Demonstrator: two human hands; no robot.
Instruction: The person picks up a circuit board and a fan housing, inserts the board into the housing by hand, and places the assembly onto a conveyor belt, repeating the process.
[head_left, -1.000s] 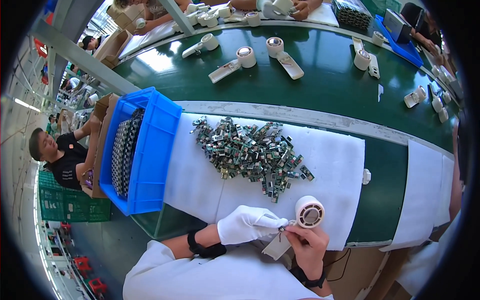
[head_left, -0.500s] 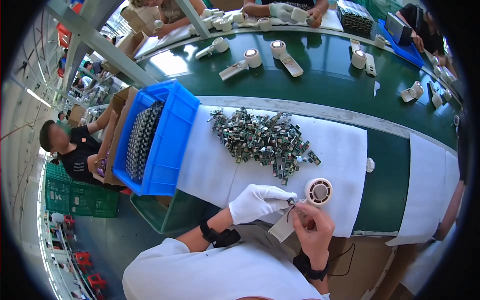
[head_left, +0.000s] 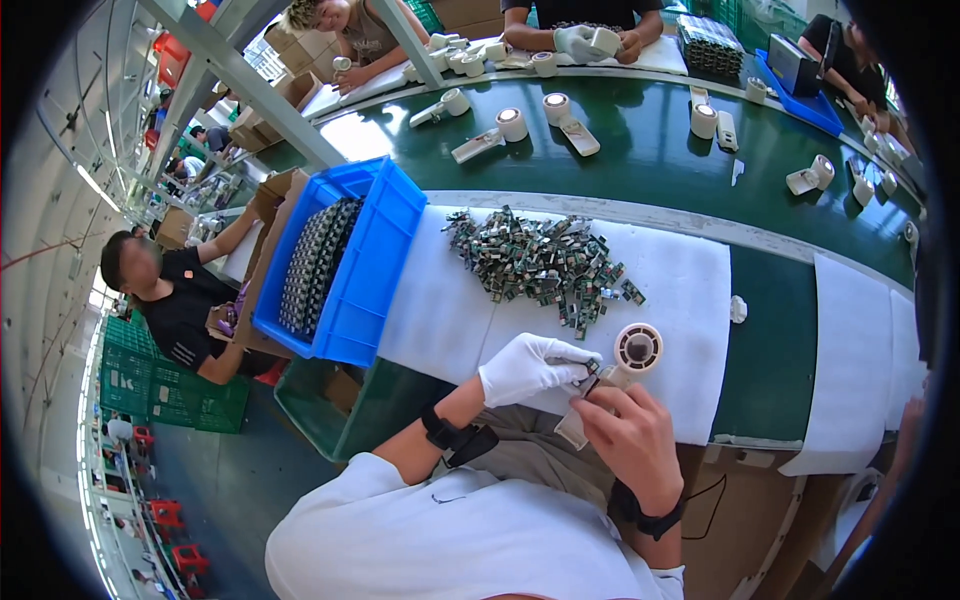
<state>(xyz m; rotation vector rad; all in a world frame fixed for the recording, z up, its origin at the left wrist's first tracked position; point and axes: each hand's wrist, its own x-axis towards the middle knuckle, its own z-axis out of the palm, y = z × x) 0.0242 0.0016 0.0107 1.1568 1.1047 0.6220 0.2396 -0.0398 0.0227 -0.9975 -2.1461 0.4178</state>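
Observation:
In the white-gloved fingers of my left hand (head_left: 522, 370) is a small green circuit board (head_left: 592, 367), held at its edge. My bare right hand (head_left: 634, 432) is closed right beside that board, thumb and fingertips together; what they pinch is too small to make out. Under both hands lies a cream handheld fan with a round slotted head (head_left: 638, 347) and a flat handle, which my right hand partly covers. The fan's head rests on the white foam sheet (head_left: 683, 300). Beyond my hands a loose heap of similar circuit boards (head_left: 540, 262) spreads over the sheet.
On the left a blue crate (head_left: 375, 265) holds stacked dark parts, with a green bin (head_left: 385, 405) below it. Past a metal rail, a green conveyor (head_left: 640, 130) carries several cream fans. Co-workers sit across it, and another person (head_left: 180, 300) handles a carton at left.
The view has shifted, so the scene sits somewhat differently. My right hand has turned, its back now more upward, and its fingers have come up to the board in my left hand.

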